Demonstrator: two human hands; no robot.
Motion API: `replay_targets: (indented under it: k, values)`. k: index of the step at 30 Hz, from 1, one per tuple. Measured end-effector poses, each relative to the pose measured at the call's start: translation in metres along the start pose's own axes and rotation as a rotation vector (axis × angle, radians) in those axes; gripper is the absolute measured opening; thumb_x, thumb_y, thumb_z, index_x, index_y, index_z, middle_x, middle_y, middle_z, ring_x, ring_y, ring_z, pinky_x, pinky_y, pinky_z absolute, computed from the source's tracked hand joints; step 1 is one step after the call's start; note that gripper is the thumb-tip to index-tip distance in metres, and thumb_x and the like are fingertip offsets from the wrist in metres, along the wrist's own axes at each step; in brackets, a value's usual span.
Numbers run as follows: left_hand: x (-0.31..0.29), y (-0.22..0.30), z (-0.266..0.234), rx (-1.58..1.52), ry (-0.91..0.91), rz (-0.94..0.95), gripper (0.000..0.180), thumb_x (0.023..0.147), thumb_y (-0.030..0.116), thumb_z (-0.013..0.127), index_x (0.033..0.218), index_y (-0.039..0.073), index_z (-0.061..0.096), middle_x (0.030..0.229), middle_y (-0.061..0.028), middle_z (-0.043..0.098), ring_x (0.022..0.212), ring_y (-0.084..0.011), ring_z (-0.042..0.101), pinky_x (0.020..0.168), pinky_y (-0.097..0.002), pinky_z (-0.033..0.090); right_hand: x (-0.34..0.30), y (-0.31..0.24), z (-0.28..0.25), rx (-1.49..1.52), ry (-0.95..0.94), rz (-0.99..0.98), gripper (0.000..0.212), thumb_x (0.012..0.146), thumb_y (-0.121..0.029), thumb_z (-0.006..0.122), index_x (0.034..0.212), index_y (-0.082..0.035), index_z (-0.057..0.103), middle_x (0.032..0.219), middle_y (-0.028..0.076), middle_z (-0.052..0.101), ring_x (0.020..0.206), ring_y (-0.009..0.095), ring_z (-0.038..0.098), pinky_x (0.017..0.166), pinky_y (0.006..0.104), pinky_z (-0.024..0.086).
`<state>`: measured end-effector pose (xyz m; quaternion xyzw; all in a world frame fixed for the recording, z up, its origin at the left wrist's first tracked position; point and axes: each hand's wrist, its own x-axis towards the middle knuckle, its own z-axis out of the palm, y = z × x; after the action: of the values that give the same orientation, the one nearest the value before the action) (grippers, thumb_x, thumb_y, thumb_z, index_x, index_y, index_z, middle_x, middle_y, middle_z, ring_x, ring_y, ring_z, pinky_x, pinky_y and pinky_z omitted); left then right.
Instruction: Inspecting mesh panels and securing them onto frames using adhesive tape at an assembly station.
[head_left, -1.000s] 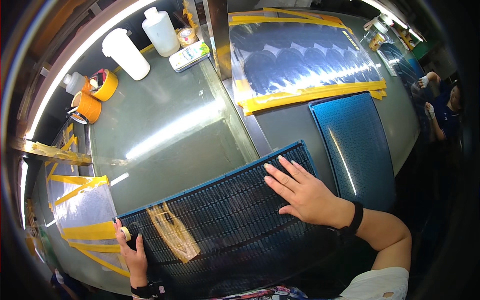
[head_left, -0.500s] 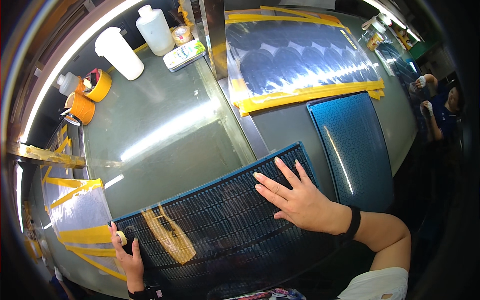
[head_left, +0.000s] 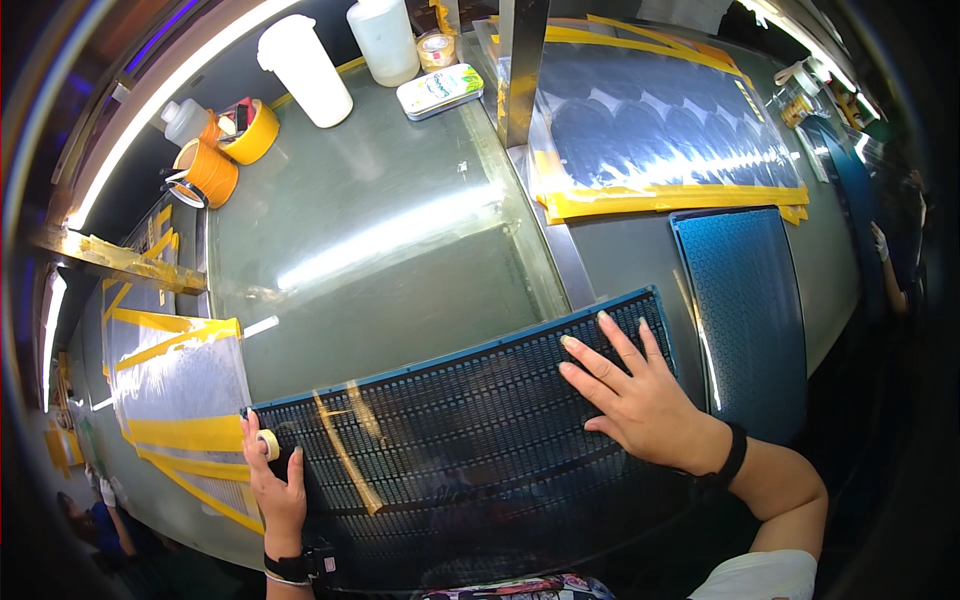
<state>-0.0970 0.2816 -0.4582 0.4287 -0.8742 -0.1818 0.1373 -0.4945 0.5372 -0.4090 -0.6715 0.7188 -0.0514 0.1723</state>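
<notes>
A dark rectangular panel (head_left: 450,440) with rows of small slots and a blue rim lies in front of me, slightly turned. My right hand (head_left: 640,405) rests on its right part, fingers spread and holding nothing. At the panel's left edge is my left hand (head_left: 278,490), thumb apart from the fingers, touching the panel beside its far left corner. Something pale yellow, like a tape wrap (head_left: 268,445), sits at its fingers. A second blue panel (head_left: 745,300) with a fine pattern lies to the right.
A film-covered sheet with yellow tape (head_left: 660,120) lies far right, another taped sheet (head_left: 180,385) at left. Tape rolls (head_left: 208,172), a white bottle (head_left: 310,80), a translucent bottle (head_left: 385,45) and a tin (head_left: 440,92) stand at the back. A metal post (head_left: 522,80) rises behind the panel.
The view has shifted, so the whole scene sits farther right. Both hands keep the same places on the panel. The reflection on the panel has narrowed.
</notes>
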Motion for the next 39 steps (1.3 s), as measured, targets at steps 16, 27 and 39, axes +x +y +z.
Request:
replay_targets:
  k: [16, 27, 39]
  values:
    - [0.003, 0.004, -0.002, 0.024, 0.024, 0.011, 0.059, 0.090, 0.014, 0.069, 0.139, 0.000, 0.039, 0.153, -0.0207, 0.040, 0.144, -0.0414, 0.033, 0.117, -0.0468, 0.027, 0.043, -0.026, 0.010, -0.078, 0.044, -0.140, 0.067, 0.082, -0.033, 0.075, 0.139, -0.006, 0.053, 0.153, 0.013, 0.040, 0.139, 0.041, 0.036, 0.107, 0.0606, 0.035]
    - [0.003, 0.004, -0.002, -0.002, 0.024, -0.009, 0.056, 0.088, 0.009, 0.067, 0.136, 0.000, 0.040, 0.153, -0.0206, 0.041, 0.144, -0.0416, 0.032, 0.118, -0.0464, 0.024, 0.041, -0.028, 0.013, -0.079, 0.054, -0.130, 0.068, 0.084, -0.032, 0.070, 0.142, -0.004, 0.049, 0.155, 0.013, 0.037, 0.140, 0.041, 0.033, 0.106, 0.0632, 0.034]
    - [0.001, -0.001, -0.001, 0.031, 0.016, 0.024, 0.059, 0.092, 0.011, 0.065, 0.142, 0.002, 0.035, 0.155, -0.0203, 0.037, 0.147, -0.0413, 0.027, 0.118, -0.0466, 0.023, 0.020, -0.031, 0.016, 0.179, 0.061, -0.175, 0.067, 0.085, -0.032, 0.071, 0.141, -0.004, 0.049, 0.154, 0.017, 0.038, 0.145, 0.042, 0.029, 0.114, 0.0616, 0.025]
